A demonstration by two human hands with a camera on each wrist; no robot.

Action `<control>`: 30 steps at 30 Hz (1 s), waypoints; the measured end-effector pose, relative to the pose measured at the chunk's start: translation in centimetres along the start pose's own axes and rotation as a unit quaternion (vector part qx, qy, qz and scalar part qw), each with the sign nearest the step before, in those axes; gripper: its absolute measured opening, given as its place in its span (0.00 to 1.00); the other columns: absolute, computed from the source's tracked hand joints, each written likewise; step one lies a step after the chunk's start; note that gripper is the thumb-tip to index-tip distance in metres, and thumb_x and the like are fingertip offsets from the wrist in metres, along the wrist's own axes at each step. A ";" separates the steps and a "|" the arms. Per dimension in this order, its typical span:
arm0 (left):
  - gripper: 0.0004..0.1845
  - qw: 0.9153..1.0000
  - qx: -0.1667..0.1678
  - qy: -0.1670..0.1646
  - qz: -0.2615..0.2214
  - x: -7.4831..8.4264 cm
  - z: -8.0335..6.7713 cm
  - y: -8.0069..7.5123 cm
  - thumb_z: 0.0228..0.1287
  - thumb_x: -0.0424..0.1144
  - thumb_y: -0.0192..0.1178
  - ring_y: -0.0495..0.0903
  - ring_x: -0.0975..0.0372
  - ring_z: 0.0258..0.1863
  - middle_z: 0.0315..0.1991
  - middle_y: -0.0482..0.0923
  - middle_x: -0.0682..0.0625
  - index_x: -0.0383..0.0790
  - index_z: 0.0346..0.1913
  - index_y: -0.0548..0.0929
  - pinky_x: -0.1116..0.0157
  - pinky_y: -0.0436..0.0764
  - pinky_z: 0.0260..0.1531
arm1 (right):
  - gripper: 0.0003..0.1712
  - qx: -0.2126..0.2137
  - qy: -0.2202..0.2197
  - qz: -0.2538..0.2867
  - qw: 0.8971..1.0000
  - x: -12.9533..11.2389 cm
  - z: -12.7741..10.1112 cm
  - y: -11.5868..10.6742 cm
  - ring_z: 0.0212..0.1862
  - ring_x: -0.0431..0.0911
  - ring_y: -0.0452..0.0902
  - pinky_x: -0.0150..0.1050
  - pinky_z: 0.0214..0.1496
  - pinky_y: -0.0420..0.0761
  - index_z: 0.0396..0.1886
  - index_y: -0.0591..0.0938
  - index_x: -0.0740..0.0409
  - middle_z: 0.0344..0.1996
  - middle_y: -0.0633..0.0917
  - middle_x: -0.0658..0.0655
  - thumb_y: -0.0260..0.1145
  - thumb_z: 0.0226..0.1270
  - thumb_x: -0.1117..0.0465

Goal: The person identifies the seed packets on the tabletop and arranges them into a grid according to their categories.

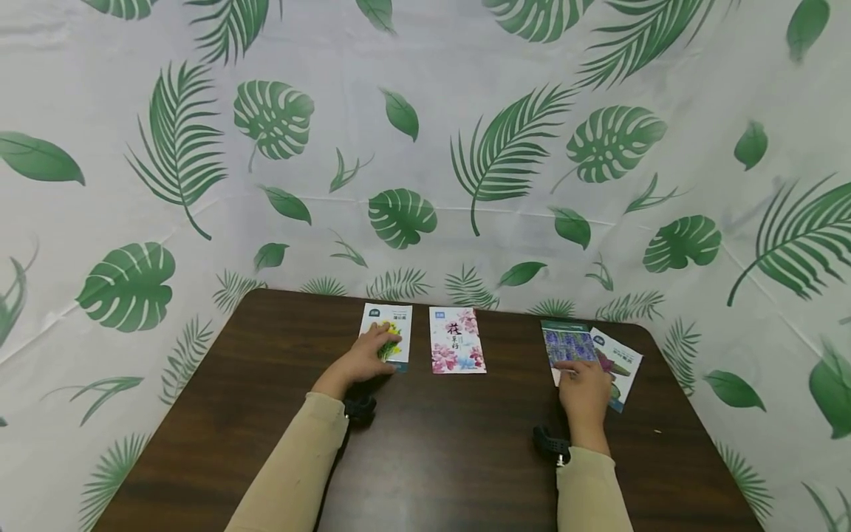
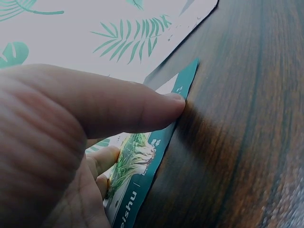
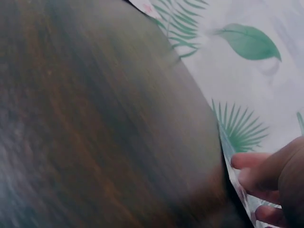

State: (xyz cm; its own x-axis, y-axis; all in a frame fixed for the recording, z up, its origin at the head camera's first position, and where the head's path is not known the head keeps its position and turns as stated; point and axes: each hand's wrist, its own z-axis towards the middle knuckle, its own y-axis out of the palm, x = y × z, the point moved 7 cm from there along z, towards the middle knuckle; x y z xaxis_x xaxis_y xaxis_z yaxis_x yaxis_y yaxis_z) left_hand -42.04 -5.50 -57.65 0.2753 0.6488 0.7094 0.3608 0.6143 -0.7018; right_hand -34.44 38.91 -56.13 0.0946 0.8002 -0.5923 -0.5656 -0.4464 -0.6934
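On a dark table (image 1: pixel 266 414), the left hand (image 1: pixel 364 360) presses flat on the yellow-flower card (image 1: pixel 388 336) at eleven o'clock; the right hand (image 1: pixel 585 391) pinches the purple card (image 1: pixel 568 344) at one o'clock. Best slide it free gently, keeping the stack square.

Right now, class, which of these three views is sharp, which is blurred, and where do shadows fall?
Head view: sharp and evenly lit, backdrop bent at the edges. Left wrist view: the thumb looms large and casts a shadow on the table beside the card. Right wrist view: blurred throughout, wood smeared.
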 end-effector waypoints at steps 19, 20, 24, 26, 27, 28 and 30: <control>0.35 1.000 0.000 -0.003 0.000 -0.3 0.3 0.1 0.69 0.36 0.74 0.40 0.38 0.90 0.89 0.52 0.38 0.42 0.78 0.77 0.30 0.47 0.85 | 0.10 -0.092 -0.119 0.036 0.988 -2.7 0.1 2.8 0.78 0.81 0.63 0.76 0.80 0.61 0.43 0.91 0.69 0.69 0.80 0.79 0.76 0.62 0.70; 0.35 1.000 0.000 -0.002 0.000 -0.3 0.4 0.1 0.69 0.36 0.74 0.40 0.38 0.90 0.89 0.52 0.38 0.42 0.78 0.77 0.30 0.47 0.85 | 0.10 -0.106 -0.125 0.037 0.986 -2.9 0.0 3.2 0.78 0.81 0.64 0.76 0.81 0.61 0.44 0.91 0.70 0.69 0.80 0.79 0.75 0.64 0.70; 0.35 1.000 -0.001 -0.002 -0.002 -0.2 0.4 0.0 0.70 0.36 0.74 0.39 0.38 0.90 0.89 0.51 0.38 0.41 0.78 0.77 0.31 0.47 0.85 | 0.11 -0.168 -0.135 0.051 0.975 -3.1 -0.3 4.3 0.76 0.77 0.68 0.73 0.80 0.66 0.50 0.89 0.70 0.71 0.79 0.77 0.71 0.70 0.70; 0.35 1.000 -0.001 -0.003 0.000 -0.1 0.3 0.0 0.69 0.36 0.74 0.40 0.37 0.90 0.89 0.52 0.37 0.41 0.77 0.77 0.30 0.47 0.85 | 0.13 -0.190 -0.134 0.057 0.971 -3.1 -0.4 4.6 0.74 0.76 0.71 0.73 0.78 0.69 0.52 0.88 0.69 0.71 0.79 0.76 0.71 0.72 0.69; 0.35 1.000 -0.002 -0.004 0.001 0.0 0.3 0.0 0.69 0.36 0.74 0.40 0.38 0.90 0.89 0.52 0.37 0.41 0.77 0.77 0.31 0.47 0.85 | 0.13 -0.195 -0.134 0.057 0.970 -3.1 -0.5 4.7 0.74 0.76 0.71 0.73 0.77 0.69 0.53 0.88 0.69 0.71 0.79 0.76 0.71 0.72 0.69; 0.35 1.000 -0.003 -0.005 0.003 0.0 0.3 0.0 0.69 0.36 0.74 0.40 0.38 0.90 0.89 0.51 0.37 0.41 0.77 0.77 0.31 0.48 0.85 | 0.14 -0.194 -0.139 0.055 0.969 -3.1 -0.5 4.8 0.73 0.76 0.72 0.73 0.76 0.70 0.54 0.88 0.68 0.71 0.79 0.76 0.71 0.71 0.69; 0.35 1.000 -0.003 -0.005 0.001 0.0 0.3 0.1 0.70 0.36 0.74 0.39 0.38 0.90 0.89 0.51 0.38 0.41 0.78 0.77 0.31 0.47 0.85 | 0.18 -0.192 -0.139 0.046 0.970 -3.2 -0.5 4.8 0.69 0.78 0.72 0.73 0.74 0.71 0.58 0.87 0.66 0.68 0.80 0.77 0.72 0.70 0.67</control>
State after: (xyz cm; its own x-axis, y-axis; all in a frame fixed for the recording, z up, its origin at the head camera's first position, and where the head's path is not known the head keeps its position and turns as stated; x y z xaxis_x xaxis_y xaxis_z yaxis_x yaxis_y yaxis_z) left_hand -42.30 -5.34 -57.72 0.2675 0.6550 0.7067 0.3656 0.6095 -0.7034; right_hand -37.03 34.01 -57.85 -0.1971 0.8033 -0.5620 -0.2085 -0.5944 -0.7767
